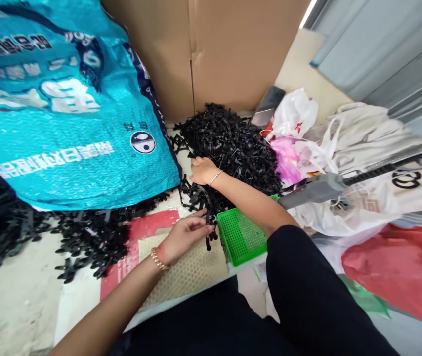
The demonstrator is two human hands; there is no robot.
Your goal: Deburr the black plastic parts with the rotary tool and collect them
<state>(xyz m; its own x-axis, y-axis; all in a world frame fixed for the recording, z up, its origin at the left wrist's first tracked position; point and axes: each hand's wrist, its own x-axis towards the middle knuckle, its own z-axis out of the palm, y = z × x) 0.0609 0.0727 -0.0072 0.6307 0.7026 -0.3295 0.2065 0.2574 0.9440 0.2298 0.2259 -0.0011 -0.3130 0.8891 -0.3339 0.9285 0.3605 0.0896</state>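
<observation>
My left hand (186, 236), with a beaded bracelet at the wrist, is closed at the fingertips on a few slim black pieces (211, 237) above a honeycomb-patterned pad (185, 269). Their exact kind is too small to tell. Farther away, my right hand (202, 171) reaches down at the left edge of a large heap of similar black pieces (233, 143). Its fingers are curled, and whatever lies in them is hidden. A green perforated basket (233, 237) stands just right of my left hand, beneath my right forearm.
A blue printed sack (66, 128) stands at the left, with more black pieces (92, 237) spread below it. Cardboard (233, 44) walls the back. At the right are a phone-like dark slab (268, 106), plastic bags (294, 113), a grey metal bar (315, 190) and a red bag (400, 267).
</observation>
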